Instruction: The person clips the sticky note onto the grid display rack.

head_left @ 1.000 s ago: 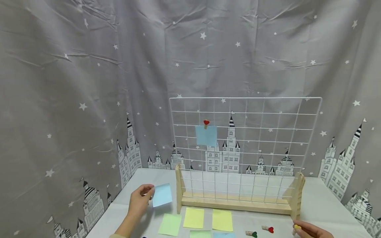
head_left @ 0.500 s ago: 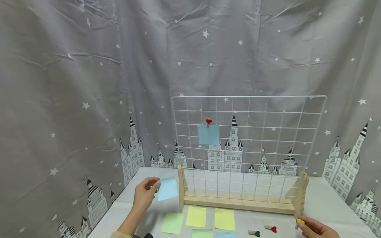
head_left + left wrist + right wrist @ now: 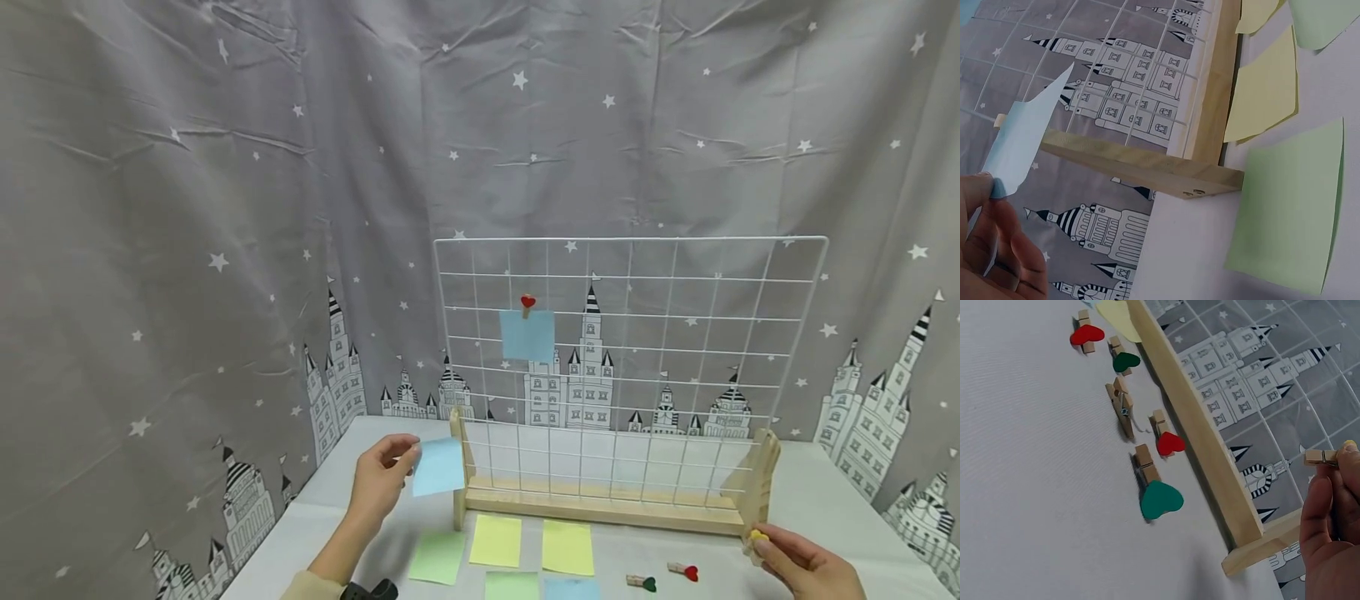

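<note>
My left hand (image 3: 380, 479) pinches a blue sticky note (image 3: 438, 467) by its edge, above the table at the left end of the grid rack. In the left wrist view that note (image 3: 1019, 144) looks slightly curved, held between thumb and fingers. Beside the rack's right foot, my right hand (image 3: 813, 565) pinches a small wooden clothespin (image 3: 1320, 457) with a yellow decoration, mostly covered by the fingers. The white wire grid (image 3: 660, 317) stands in a wooden base (image 3: 600, 510). One blue note (image 3: 528, 337) hangs on it from a red heart clothespin (image 3: 527, 303).
On the table lie yellow notes (image 3: 496, 541) (image 3: 567, 547), green notes (image 3: 437, 557) (image 3: 512, 586) and a blue one (image 3: 572, 589). Several clothespins lie before the base, including a green heart (image 3: 1161, 500) and a red heart (image 3: 1170, 443). A grey castle curtain (image 3: 225, 167) hangs behind.
My left hand has moved up and to the right with the blue note, which now overlaps the rack's left post. The right hand has risen slightly with the clothespin; the head view has shifted a little.
</note>
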Tool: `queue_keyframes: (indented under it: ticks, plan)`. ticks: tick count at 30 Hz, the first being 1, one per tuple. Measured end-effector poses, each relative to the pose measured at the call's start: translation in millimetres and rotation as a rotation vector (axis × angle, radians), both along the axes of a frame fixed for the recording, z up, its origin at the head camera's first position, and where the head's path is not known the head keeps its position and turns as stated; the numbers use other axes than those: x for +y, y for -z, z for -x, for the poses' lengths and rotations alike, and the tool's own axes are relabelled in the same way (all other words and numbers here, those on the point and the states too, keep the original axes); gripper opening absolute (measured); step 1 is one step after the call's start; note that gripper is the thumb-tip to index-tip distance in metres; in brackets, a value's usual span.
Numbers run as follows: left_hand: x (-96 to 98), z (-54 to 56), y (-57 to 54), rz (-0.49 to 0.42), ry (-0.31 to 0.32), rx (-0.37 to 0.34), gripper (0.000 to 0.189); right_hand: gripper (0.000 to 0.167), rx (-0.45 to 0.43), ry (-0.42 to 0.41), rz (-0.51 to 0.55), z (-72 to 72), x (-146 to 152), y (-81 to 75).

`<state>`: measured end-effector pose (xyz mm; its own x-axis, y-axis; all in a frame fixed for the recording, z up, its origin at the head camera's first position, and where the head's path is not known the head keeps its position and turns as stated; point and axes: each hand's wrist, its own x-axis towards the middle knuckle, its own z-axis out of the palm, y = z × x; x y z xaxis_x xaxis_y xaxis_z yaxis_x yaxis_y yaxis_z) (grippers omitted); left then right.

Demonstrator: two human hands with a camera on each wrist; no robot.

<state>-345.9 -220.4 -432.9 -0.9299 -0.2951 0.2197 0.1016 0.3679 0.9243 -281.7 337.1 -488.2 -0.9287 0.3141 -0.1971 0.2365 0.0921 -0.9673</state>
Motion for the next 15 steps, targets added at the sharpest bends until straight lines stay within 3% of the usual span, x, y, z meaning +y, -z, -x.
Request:
queue_keyframes:
  ticks: [3, 10, 15]
  plan:
    - [3.3, -0.6, -1.5, 0.001, 0.011, 0.007, 0.019, 0.080, 0.005, -0.011, -0.011, 0.5, -0.8, -6.5]
    - [14.3, -2.5, -4.5, 0.002, 0.060, 0.037, 0.018, 0.075, -0.009, -0.079, -0.172, 1.6, -3.5, -22.2]
    - [19.1, -1.8, -5.7, 0.001, 0.069, 0.053, 0.017, 0.075, 0.009, -0.110, -0.227, 2.5, -8.4, -31.6]
